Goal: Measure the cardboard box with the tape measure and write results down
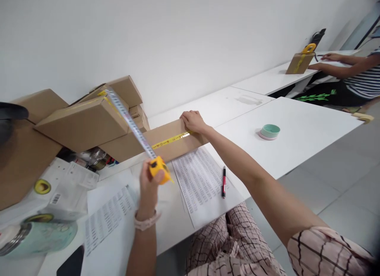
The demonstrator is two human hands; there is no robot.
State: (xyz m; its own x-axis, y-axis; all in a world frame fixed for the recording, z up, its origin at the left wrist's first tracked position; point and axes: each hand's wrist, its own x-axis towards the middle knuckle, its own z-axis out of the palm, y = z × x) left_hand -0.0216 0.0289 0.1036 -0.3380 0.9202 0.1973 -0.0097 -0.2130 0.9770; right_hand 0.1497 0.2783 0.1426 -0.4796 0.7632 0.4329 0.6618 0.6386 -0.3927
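Note:
My left hand (149,185) is closed round a yellow tape measure case (159,168). Its white blade (127,120) runs up and to the left over a stack of cardboard boxes (86,119). My right hand (193,121) rests with curled fingers on the right end of a long flat cardboard box (169,147), which carries a strip of yellow tape. A printed sheet of numbers (198,183) lies in front of that box.
A red and black pen (223,182) lies by the sheet. A green tape roll (270,131) sits on the white table (311,125). A metal-lidded tumbler (35,236) lies at lower left. Far right, another person (356,76) handles a small box (299,63).

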